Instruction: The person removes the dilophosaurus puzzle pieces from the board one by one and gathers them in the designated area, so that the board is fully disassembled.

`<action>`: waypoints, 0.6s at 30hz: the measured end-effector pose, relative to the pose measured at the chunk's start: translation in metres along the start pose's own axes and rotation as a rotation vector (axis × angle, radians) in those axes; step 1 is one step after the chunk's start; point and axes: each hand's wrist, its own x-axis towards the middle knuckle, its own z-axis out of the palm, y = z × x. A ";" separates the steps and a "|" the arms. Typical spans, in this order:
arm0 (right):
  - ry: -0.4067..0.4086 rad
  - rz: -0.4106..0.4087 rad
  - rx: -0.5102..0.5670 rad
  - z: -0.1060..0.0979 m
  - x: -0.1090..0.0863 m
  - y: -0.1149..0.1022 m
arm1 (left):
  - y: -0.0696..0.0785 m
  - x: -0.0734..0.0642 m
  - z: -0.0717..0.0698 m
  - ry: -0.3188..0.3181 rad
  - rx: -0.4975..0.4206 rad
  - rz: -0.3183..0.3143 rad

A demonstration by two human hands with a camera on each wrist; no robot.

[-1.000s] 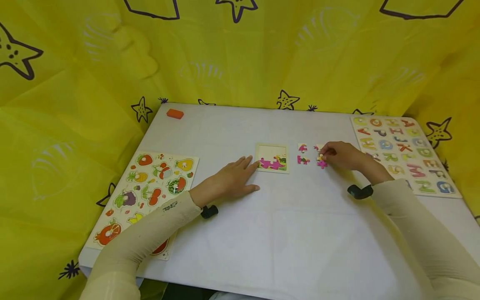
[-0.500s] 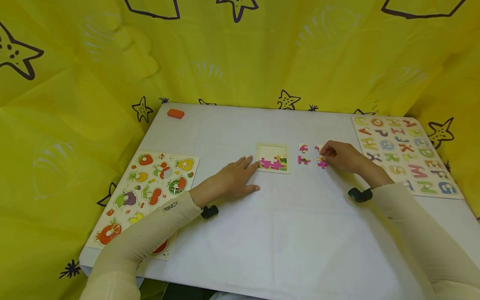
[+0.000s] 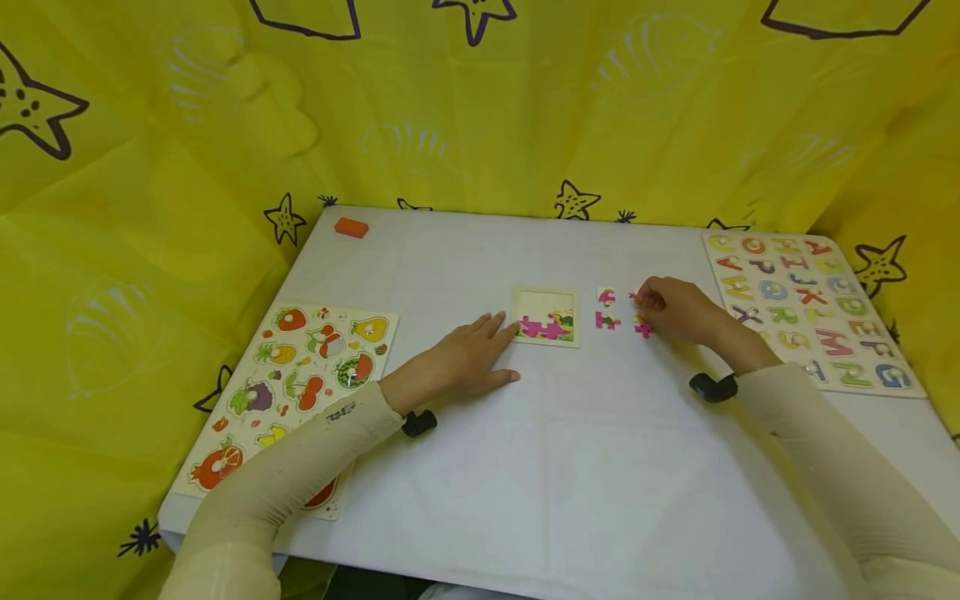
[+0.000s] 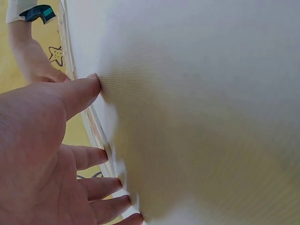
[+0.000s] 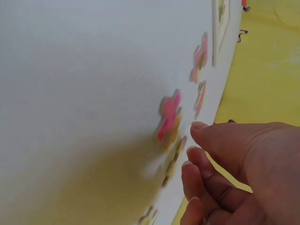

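In the head view my left hand [image 3: 472,354] lies flat with spread fingers, its fingertips at the left edge of a small square puzzle tray [image 3: 546,291]. Joined pink puzzle pieces [image 3: 542,327] fill the tray's lower part. My right hand [image 3: 678,310] hovers over loose jigsaw pieces to the right, partly hiding them. A pink piece [image 5: 169,115] lies near its fingertips in the right wrist view, with a thin edge-on piece [image 5: 174,161] just below. Thumb and forefinger stand apart with nothing seen between them. Two more loose pieces, one upper [image 3: 606,296] and one lower [image 3: 607,320], lie nearer the tray.
A fruit puzzle board [image 3: 390,329] lies at the left under the left forearm. At the right is an alphabet board [image 3: 813,317]. An orange block [image 3: 351,227] sits at the far left corner of the white table [image 3: 555,483]. Yellow curtains surround the table.
My right hand has shifted slightly up and left over the loose pieces, uncovering less of the upper one. The left hand and the tray stay where they were.
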 end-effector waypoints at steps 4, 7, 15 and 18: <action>-0.009 0.021 0.026 0.001 0.006 -0.016 | 0.000 0.000 0.000 0.004 -0.002 -0.002; -0.015 0.015 0.040 0.005 0.010 -0.031 | 0.000 0.000 0.001 0.006 -0.003 -0.003; -0.023 -0.083 0.043 0.029 0.021 -0.065 | 0.000 0.000 0.000 0.003 0.002 0.001; -0.036 -0.099 0.039 0.036 0.024 -0.072 | 0.000 0.000 -0.001 -0.001 0.001 0.001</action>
